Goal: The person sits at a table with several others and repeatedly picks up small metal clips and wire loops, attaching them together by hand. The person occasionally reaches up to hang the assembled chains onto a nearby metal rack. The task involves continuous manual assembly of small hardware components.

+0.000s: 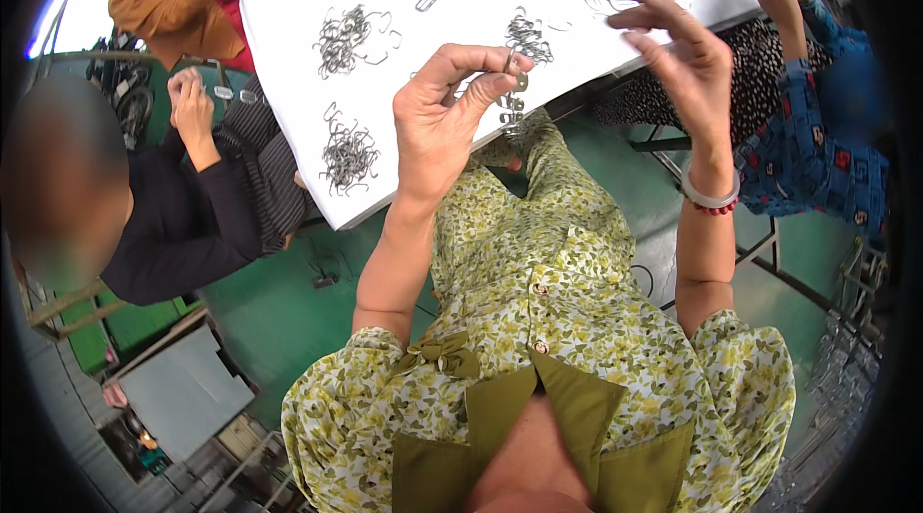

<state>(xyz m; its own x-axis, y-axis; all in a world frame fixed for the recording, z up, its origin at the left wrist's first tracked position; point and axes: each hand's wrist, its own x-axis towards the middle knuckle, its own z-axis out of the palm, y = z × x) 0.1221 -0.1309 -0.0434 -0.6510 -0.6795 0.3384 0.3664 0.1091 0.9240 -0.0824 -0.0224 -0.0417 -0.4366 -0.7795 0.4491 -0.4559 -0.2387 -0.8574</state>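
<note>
My left hand [437,119] pinched a short chain of metal clips [512,95] between thumb and fingertips, above the table [288,51] edge. My right hand [678,47] hung open, empty. The clips seemed light, stiff and slick; best gripped at the top link.

No package, label, sign or screen showed anywhere in the view.
</note>
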